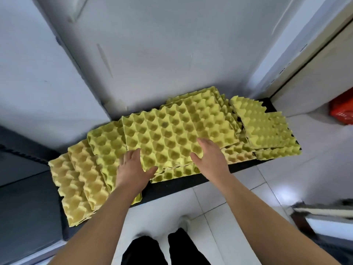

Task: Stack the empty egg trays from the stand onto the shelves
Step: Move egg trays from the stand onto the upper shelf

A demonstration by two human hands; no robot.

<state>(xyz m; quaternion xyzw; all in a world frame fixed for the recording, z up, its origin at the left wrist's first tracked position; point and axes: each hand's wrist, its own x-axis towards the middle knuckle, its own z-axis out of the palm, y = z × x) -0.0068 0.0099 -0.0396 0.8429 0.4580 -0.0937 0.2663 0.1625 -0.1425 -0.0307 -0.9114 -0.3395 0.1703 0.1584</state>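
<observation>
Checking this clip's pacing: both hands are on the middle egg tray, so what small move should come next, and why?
Probably grip the top tray with the left hand and right hand and lift it. Both hands sit at its front corners, and it lies askew on the trays below on the black stand.

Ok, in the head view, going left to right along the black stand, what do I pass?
brownish trays → left hand → top tray between the hands → right hand → tilted tray pile at the stand's right end → red crate at the picture's right edge
</observation>
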